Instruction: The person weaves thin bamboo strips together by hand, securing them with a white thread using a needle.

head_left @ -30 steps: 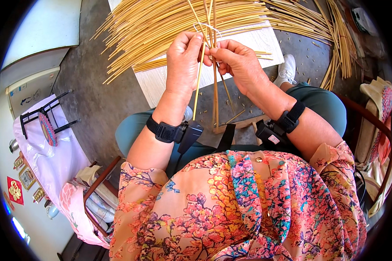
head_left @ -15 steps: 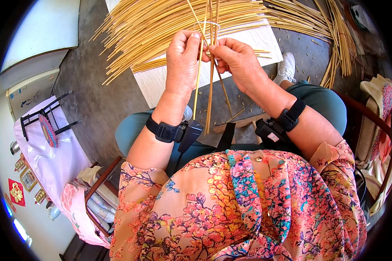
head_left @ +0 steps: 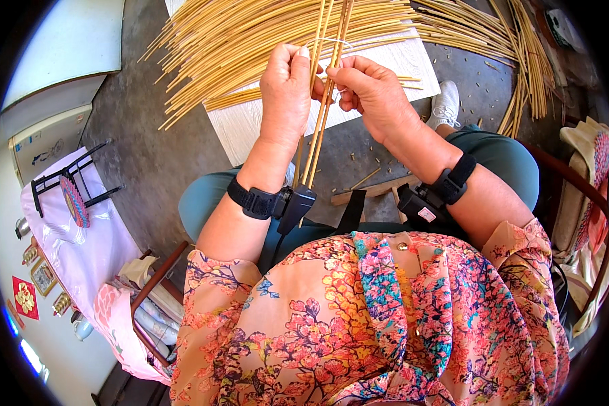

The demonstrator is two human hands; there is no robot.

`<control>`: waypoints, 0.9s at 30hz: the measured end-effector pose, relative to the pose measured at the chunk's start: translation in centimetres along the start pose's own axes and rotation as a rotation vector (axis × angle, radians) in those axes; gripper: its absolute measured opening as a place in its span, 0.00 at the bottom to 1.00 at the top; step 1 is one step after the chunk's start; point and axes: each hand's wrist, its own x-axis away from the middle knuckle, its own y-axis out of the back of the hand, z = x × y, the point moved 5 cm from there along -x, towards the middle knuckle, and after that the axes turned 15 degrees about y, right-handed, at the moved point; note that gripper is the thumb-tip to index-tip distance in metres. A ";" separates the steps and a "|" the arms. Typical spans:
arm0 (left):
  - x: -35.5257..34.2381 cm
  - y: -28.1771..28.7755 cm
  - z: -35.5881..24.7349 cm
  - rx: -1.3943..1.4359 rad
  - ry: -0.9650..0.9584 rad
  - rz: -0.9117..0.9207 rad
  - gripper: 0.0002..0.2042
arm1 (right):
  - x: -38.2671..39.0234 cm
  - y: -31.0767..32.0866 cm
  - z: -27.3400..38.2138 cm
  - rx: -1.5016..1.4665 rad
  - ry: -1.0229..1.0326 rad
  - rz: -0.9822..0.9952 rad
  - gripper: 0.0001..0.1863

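Upright between my hands stand several long thin tan sticks (head_left: 316, 143), running from above my fingers down towards my lap. My left hand (head_left: 284, 91) is closed around some of them from the left side. On the right, my right hand (head_left: 373, 86) pinches at the sticks with thumb and index finger, its other fingers curled. A thin white string (head_left: 334, 41) loops across the sticks just above my hands, and a bit of it shows by my right fingers. How the string passes behind the sticks is hidden.
Beyond my hands, a large heap of tan sticks (head_left: 250, 51) covers a pale wood-grain board (head_left: 231, 135). More sticks (head_left: 524, 74) lie on the grey floor at far right, among short cut bits. A black-legged stool (head_left: 74, 189) rests on a covered table at left.
The sticks, crossed and spread before, now run closer together and nearly parallel. Their lower ends have swung left towards my left wrist. My hands have barely shifted.
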 end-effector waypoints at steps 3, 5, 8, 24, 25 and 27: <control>-0.1 0.2 0.0 -0.055 -0.023 -0.026 0.09 | 0.0 -0.1 0.2 0.005 -0.009 -0.006 0.07; 0.0 0.1 -0.2 -0.102 -0.005 -0.032 0.08 | 0.0 0.0 0.0 -0.003 -0.022 -0.016 0.06; 0.2 -0.1 -0.4 -0.141 -0.006 -0.043 0.08 | -0.1 0.4 -0.2 -0.003 -0.015 -0.053 0.06; -0.9 0.1 1.2 -0.072 0.115 -0.072 0.09 | 0.4 0.5 -1.3 0.058 -0.067 -0.056 0.06; -1.3 0.2 1.5 -0.121 0.047 -0.094 0.09 | 0.5 0.4 -1.5 0.076 -0.071 -0.053 0.06; -0.9 0.2 0.8 -0.237 -0.004 -0.172 0.09 | 0.9 -0.1 -1.2 0.103 -0.064 -0.054 0.07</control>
